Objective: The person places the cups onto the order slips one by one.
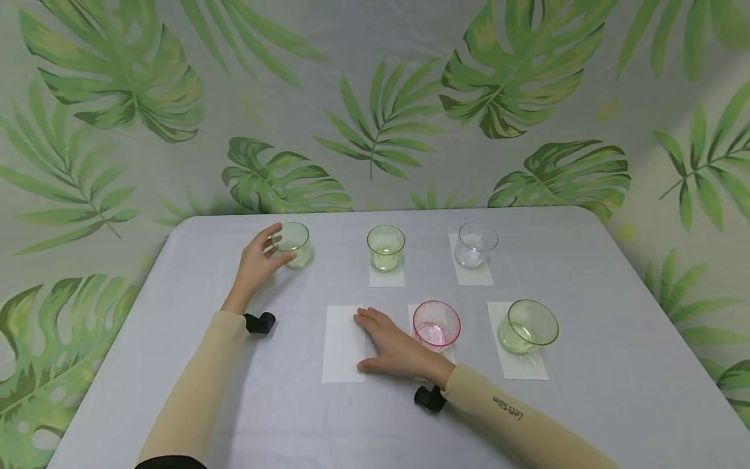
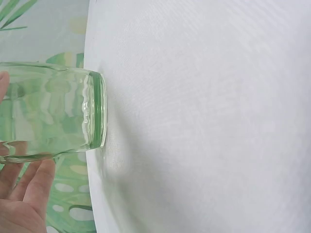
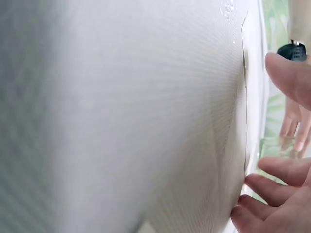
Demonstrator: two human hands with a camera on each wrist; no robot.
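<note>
My left hand [image 1: 254, 264] holds a pale green glass [image 1: 301, 246] at the back left of the table, thumb on the near side and fingers on the far side. In the left wrist view the green glass [image 2: 48, 111] stands upright to the table, its thick base close to the cloth. My right hand [image 1: 394, 345] holds nothing; its fingers are spread, with fingertips over the right edge of a white paper sheet [image 1: 340, 345]. Just right of that hand is a pink glass [image 1: 436, 329], partly behind the wrist. The right wrist view shows the right hand's fingers [image 3: 272, 189] low by the cloth.
Behind the right hand, a green glass [image 1: 386, 249] and a clear glass [image 1: 476, 246] stand on white sheets. Another green glass [image 1: 527, 329] sits on a sheet at the front right. The white table [image 1: 281, 404] ends at a leaf-patterned backdrop [image 1: 398, 98].
</note>
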